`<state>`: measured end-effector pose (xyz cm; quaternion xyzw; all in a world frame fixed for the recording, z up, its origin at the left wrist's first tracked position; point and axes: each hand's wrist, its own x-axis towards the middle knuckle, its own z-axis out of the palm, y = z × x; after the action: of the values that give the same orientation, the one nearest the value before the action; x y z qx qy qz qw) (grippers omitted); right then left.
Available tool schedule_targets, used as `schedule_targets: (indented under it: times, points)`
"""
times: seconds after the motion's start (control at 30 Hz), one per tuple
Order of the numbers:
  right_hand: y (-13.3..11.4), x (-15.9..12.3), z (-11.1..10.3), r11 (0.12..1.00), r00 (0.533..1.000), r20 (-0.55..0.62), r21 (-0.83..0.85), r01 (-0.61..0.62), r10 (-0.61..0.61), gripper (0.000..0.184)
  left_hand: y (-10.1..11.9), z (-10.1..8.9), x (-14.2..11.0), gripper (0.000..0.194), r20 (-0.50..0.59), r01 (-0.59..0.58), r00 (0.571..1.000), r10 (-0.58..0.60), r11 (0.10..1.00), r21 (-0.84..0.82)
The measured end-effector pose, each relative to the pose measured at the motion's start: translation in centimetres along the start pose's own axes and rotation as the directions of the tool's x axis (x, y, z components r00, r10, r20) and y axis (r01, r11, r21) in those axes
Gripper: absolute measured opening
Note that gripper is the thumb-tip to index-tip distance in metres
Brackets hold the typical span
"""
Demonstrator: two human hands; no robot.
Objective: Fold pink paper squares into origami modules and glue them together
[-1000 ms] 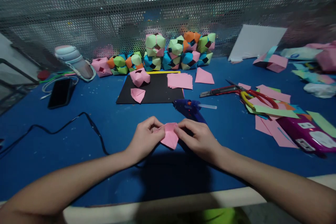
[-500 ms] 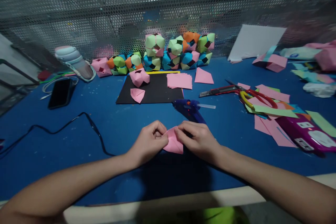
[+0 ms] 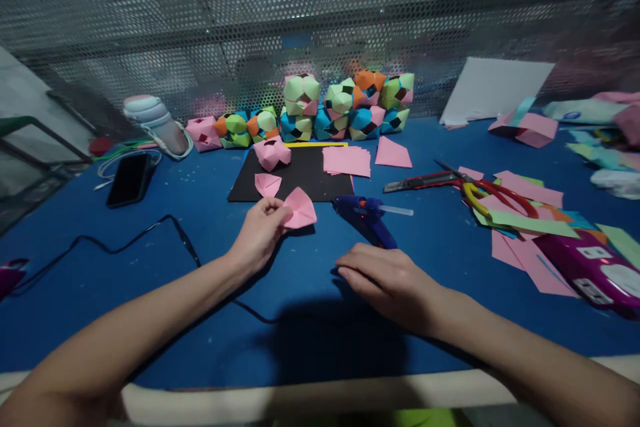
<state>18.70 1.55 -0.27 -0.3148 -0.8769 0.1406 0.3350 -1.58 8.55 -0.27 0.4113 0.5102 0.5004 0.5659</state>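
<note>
Between the thumb and fingers of my left hand (image 3: 260,227) is a folded pink paper piece (image 3: 300,209), held by its left edge just in front of the black sheet (image 3: 305,185). My right hand (image 3: 387,280) rests low over the blue table, palm down, its fingers loosely stretched to the left and holding nothing. Beyond it lies a blue glue gun (image 3: 367,213) with a clear stick in its back. On the black sheet are another folded pink piece (image 3: 268,184), a partly built pink paper ball (image 3: 273,153) and a stack of pink papers (image 3: 347,160).
Several colourful paper balls (image 3: 301,95) line the perforated metal wall. On the right lie a cutter (image 3: 420,181), scissors (image 3: 500,193), paper scraps (image 3: 525,263) and a purple power strip (image 3: 590,267). A phone (image 3: 131,179), a bottle (image 3: 157,123) and a black cord (image 3: 125,237) are left.
My left hand has carried the folded pink piece forward and left, towards the black sheet. My right hand has let go of it and stays near the glue gun.
</note>
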Motion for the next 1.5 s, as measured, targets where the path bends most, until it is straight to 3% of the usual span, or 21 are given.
schedule_targets:
  times: [0.07, 0.13, 0.27, 0.37, 0.47, 0.57, 0.63, 0.7, 0.73, 0.77, 0.83, 0.93, 1.0, 1.07, 1.13, 1.23, 1.37, 1.43, 1.5]
  points:
    - [-0.4, 0.0, -0.5, 1.000, 0.997, 0.082, -0.023, 0.016, -0.014, 0.024, 0.5, -0.2, 0.9, 0.020, 0.061, -0.023, 0.998, 0.035, 0.982, -0.187]
    - [-0.9, 0.0, -1.1, 0.999, 0.989, 0.149, -0.048, 0.015, -0.008, 0.026, 0.8, -0.5, 1.7, 0.022, 0.097, 0.001, 0.995, 0.023, 0.971, -0.241]
    - [-1.4, -0.4, -3.2, 0.996, 0.966, 0.254, -0.086, -0.030, 0.051, 0.026, 0.5, -0.9, 2.0, 0.028, -0.004, -0.027, 1.000, 0.027, 0.991, -0.133]
    - [-0.6, -1.4, -5.2, 0.977, 0.935, 0.304, -0.160, -0.141, 0.184, 0.024, 0.0, -1.0, 1.4, 0.025, -0.006, -0.074, 0.997, 0.074, 0.997, -0.037]
    - [1.2, -2.1, -6.4, 0.917, 0.917, 0.212, -0.294, -0.270, 0.337, 0.029, 0.1, -0.9, 0.4, 0.019, 0.050, -0.087, 0.995, 0.084, 0.994, 0.072]
    - [3.1, -1.7, -6.0, 0.859, 0.900, 0.051, -0.325, -0.395, 0.433, 0.025, 0.7, -0.4, -1.5, 0.012, 0.246, -0.128, 0.968, 0.054, 0.947, 0.295]
    - [3.9, -0.9, -5.2, 0.858, 0.892, 0.033, -0.289, -0.424, 0.452, 0.023, 1.2, -0.1, -3.3, 0.010, 0.459, -0.274, 0.888, 0.014, 0.817, 0.506]
    - [4.3, -0.1, -4.3, 0.858, 0.875, 0.065, -0.247, -0.451, 0.479, 0.023, 1.6, 0.2, -5.4, 0.014, 0.699, -0.535, 0.713, -0.053, 0.602, 0.593]
    - [4.4, 0.3, -3.9, 0.845, 0.858, 0.084, -0.242, -0.476, 0.507, 0.024, 1.8, 0.2, -6.3, 0.019, 0.797, -0.673, 0.591, -0.120, 0.471, 0.570]
    - [4.4, 0.6, -3.6, 0.828, 0.837, 0.096, -0.248, -0.503, 0.538, 0.024, 1.8, 0.2, -7.2, 0.024, 0.842, -0.769, 0.509, -0.177, 0.347, 0.537]
    - [4.2, 1.1, -3.2, 0.799, 0.807, 0.114, -0.272, -0.536, 0.580, 0.024, 1.9, 0.0, -8.5, 0.020, 0.855, -0.860, 0.442, -0.270, 0.144, 0.490]
    - [3.8, 1.6, -3.1, 0.793, 0.796, 0.154, -0.312, -0.523, 0.585, 0.024, 2.0, -0.7, -9.5, 0.015, 0.844, -0.887, 0.430, -0.320, 0.022, 0.461]
    - [3.3, 2.0, -3.1, 0.800, 0.797, 0.179, -0.321, -0.507, 0.576, 0.026, 2.2, -1.6, -9.6, 0.015, 0.842, -0.886, 0.442, -0.310, -0.006, 0.463]
    - [2.8, 2.6, -3.0, 0.819, 0.809, 0.191, -0.291, -0.495, 0.556, 0.030, 2.4, -2.7, -9.5, 0.016, 0.827, -0.865, 0.494, -0.269, -0.061, 0.498]
    - [2.1, 3.5, -2.6, 0.857, 0.835, 0.204, -0.202, -0.474, 0.510, 0.031, 2.8, -4.1, -9.1, 0.015, 0.786, -0.812, 0.584, -0.206, -0.143, 0.566]
    - [1.0, 5.8, -1.3, 0.912, 0.889, 0.219, -0.006, -0.411, 0.402, 0.026, 3.5, -6.9, -7.9, 0.014, 0.684, -0.686, 0.724, -0.088, -0.193, 0.701]
    - [-0.3, 10.6, 2.5, 0.956, 0.949, 0.196, 0.112, -0.270, 0.245, 0.021, 4.8, -11.3, -5.2, 0.019, 0.379, -0.353, 0.924, 0.043, -0.282, 0.892]
    - [-0.6, 13.6, 5.1, 0.959, 0.960, 0.176, 0.140, -0.245, 0.219, 0.020, 5.5, -13.6, -3.7, 0.023, 0.227, -0.170, 0.963, 0.145, -0.328, 0.929]
    - [-0.7, 16.5, 7.8, 0.953, 0.956, 0.169, 0.149, -0.264, 0.239, 0.023, 6.0, -15.6, -2.4, 0.026, 0.097, -0.015, 0.970, 0.221, -0.344, 0.939]
